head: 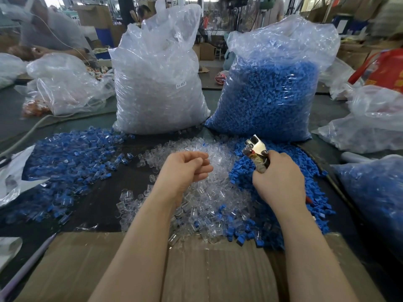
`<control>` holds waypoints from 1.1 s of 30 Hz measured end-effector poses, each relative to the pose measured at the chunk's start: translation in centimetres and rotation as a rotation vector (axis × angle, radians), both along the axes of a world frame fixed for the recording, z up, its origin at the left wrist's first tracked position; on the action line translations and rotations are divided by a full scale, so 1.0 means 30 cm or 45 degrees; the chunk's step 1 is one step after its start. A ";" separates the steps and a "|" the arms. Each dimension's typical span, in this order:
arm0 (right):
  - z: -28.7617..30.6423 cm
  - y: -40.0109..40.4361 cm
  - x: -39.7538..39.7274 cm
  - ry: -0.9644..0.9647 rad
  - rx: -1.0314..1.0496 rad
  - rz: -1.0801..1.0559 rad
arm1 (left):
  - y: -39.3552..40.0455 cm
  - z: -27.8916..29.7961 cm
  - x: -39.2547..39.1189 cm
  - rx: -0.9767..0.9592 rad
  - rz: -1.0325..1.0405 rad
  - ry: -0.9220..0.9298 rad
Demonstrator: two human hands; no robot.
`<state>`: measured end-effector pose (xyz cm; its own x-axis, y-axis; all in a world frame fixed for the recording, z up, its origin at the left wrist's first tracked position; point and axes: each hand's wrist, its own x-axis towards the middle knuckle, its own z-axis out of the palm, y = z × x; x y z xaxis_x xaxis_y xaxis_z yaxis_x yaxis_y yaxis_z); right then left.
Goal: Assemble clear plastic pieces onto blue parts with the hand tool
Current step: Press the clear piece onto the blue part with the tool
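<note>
- Busy workshop, blurred at the back.
- Dark table (104, 192) with a cardboard sheet (87, 269) at its near edge.
- Cardboard boxes (93, 16) behind.
- Seated person (50, 29) far left.

Busy workshop table, lots of extra stuff around

Cardboard sheet (196, 273) near edge, red bag (386, 73) far right, seated person (50, 31) far left.

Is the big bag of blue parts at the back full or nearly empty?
Nearly full. The bag of blue parts stands upright, blue pieces packed most of the way up, with only crumpled plastic above.
</note>
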<state>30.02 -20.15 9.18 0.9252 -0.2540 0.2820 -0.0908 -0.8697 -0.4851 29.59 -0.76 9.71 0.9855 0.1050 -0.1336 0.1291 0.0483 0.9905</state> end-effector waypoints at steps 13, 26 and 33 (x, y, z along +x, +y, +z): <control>0.021 0.026 -0.002 -0.164 0.199 0.095 | -0.046 0.030 -0.015 0.021 0.061 -0.185; 0.044 0.088 -0.023 -0.216 0.622 0.336 | -0.079 0.022 -0.017 -0.084 0.204 -0.236; 0.049 0.119 -0.029 -0.266 0.816 0.421 | -0.097 0.020 -0.014 -0.300 0.147 -0.120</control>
